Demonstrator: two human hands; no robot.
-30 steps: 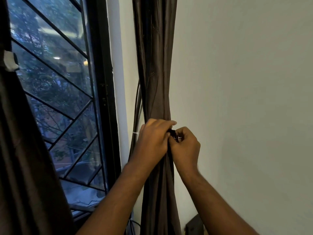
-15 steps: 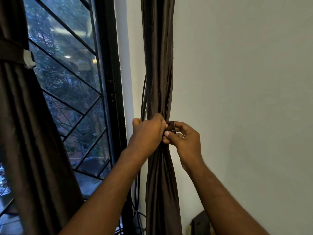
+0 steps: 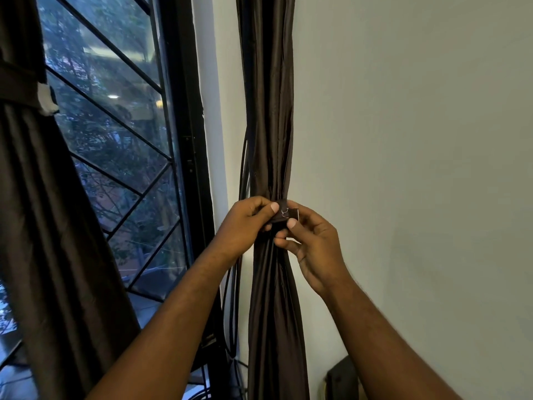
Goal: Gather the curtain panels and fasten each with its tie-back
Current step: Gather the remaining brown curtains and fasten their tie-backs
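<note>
— What's changed?
— My left hand (image 3: 245,223) has slid back off the bundle. With my right hand (image 3: 314,241), its fingertips now pinch the tie-back (image 3: 284,213) at the waist of the gathered curtain panel (image 3: 268,111).
— Fastened?
— Probably not yet; the overlap is hidden.

Gathered curtain (image 3: 268,111) beside pale wall (image 3: 403,140)

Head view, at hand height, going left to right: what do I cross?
Left curtain panel → barred window → black window frame → left hand → tie-back → right hand → bare wall. The gathered panel behind the hands is left out.
</note>
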